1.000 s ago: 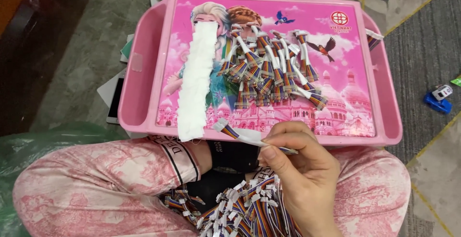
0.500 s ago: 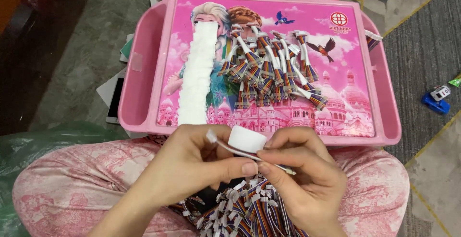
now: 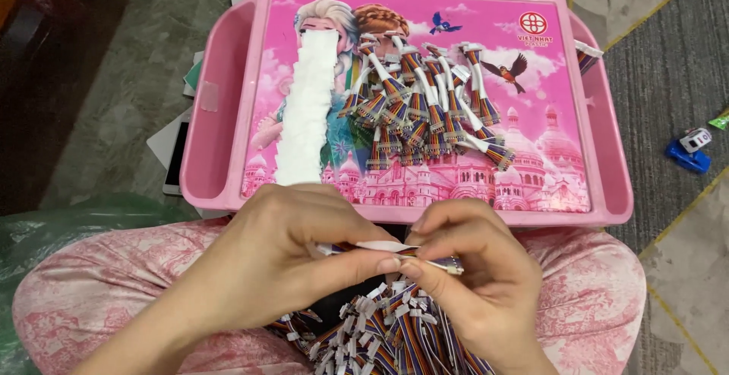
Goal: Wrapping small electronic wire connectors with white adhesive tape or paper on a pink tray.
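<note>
A pink lap tray carries a white strip and a heap of ribbon cables. Below its front edge, the left hand and right hand both pinch one small ribbon cable over the lap.

A: Where's the tray sitting?
B: On the floor, just in front of the person's knees. Both hands meet over the lap, left hand beside right hand, near edge of the tray just behind them.
A: What's between the hands?
B: One small ribbon cable, pinched from both sides.
A: And on the tray?
B: Strip of tape pieces on its left half, heap of finished cables right of the strip, centre to upper right.
A: Rest of the stock?
B: Loose cable pile in the lap, under the hands. Toy car on the floor, right of the tray. Papers tucked under the tray's left side.
</note>
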